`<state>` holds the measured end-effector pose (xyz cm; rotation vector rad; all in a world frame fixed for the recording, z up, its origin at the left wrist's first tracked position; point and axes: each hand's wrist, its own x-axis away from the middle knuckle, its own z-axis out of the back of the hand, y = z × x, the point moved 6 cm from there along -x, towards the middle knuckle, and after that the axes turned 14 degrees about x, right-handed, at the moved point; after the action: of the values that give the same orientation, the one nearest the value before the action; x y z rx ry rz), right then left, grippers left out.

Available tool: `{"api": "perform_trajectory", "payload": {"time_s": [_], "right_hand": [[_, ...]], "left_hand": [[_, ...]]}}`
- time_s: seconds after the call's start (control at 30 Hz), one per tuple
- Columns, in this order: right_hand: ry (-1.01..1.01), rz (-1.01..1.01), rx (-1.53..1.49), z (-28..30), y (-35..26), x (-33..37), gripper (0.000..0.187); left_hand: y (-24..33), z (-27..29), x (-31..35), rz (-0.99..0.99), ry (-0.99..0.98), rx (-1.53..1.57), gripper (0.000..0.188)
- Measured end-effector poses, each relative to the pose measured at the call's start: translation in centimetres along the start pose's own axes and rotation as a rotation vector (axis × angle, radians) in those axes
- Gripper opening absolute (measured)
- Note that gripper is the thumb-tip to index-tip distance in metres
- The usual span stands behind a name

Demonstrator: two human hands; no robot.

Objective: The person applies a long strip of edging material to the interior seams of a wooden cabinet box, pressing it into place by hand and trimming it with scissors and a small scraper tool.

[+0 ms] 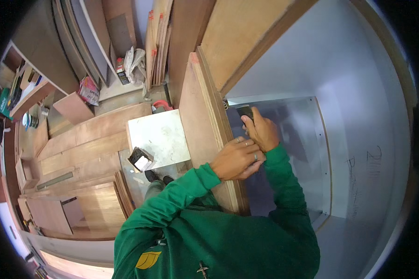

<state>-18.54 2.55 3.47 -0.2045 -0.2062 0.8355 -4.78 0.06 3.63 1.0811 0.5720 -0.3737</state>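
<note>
Small open box [141,160] by the white worktop [165,132], then the wooden panel [205,111], already upright. Left hand [240,159] is curled by its edge, can't tell if it's gripping anything. Dark flat block [245,112] just past the panel is clamped in the right hand [264,132], looks mid-job, can't tell how much is left

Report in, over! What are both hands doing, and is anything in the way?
Right hand gripping small dark block. Left hand overlapping right wrist, grip unclear. Wooden panel close beside; nothing visibly blocking. Over.
</note>
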Motion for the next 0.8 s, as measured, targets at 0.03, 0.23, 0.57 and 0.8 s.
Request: {"api": "perform_trajectory", "payload": {"time_s": [0.03, 0.23, 0.57, 0.8], "right_hand": [[0.018, 0.014, 0.029, -0.3, -0.1, 0.0, 0.04], [0.106, 0.091, 0.038, -2.6, -0.6, -0.2, 0.041], [0.156, -0.017, -0.021, -2.7, -1.8, 0.7, 0.034], [0.572, 0.15, -0.232, -2.4, -1.0, 1.8, 0.015]], "left_hand": [[0.6, 0.7, 0.3, -0.04, 0.047, 0.073, 0.021], [2.5, 2.2, 0.2, -0.161, 0.209, 0.191, 0.018], [1.6, 3.4, 0.6, -0.142, 0.188, 0.169, 0.02], [1.5, 7.0, 1.8, -0.098, 0.291, 0.122, 0.021]]}}
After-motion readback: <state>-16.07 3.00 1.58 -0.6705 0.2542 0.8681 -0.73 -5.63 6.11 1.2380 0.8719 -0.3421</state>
